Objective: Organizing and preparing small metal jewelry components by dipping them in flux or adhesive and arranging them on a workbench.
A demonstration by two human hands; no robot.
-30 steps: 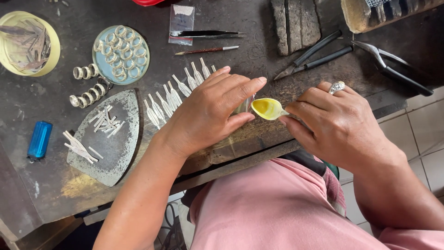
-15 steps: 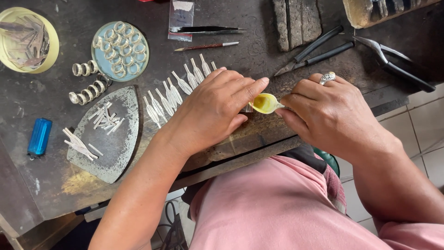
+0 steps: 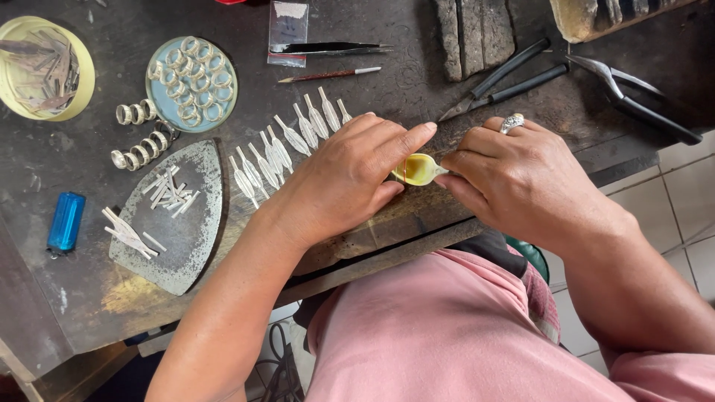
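Note:
My left hand (image 3: pixel 346 179) lies palm down on the dark workbench (image 3: pixel 387 82), fingers stretched toward a small yellow spoon-shaped dish (image 3: pixel 417 169) and touching its left rim. My right hand (image 3: pixel 521 175), with a silver ring on one finger, pinches the dish's right end between thumb and forefinger. Rows of small silver leaf-shaped pieces (image 3: pixel 287 141) lie on the bench just beyond my left hand, partly hidden under it.
A grey iron-shaped plate (image 3: pixel 190 231) holds silver strips. Further left lie coiled silver rings (image 3: pixel 138 152), a round blue tray of rings (image 3: pixel 192 83), a yellow dish (image 3: pixel 45 67) and a blue lighter (image 3: pixel 65 221). Tweezers (image 3: pixel 328 48), a thin brush (image 3: pixel 328 74) and pliers (image 3: pixel 514 78) lie behind.
Both hands and the yellow dish have shifted a little away from me on the bench. Their hold on the dish looks the same.

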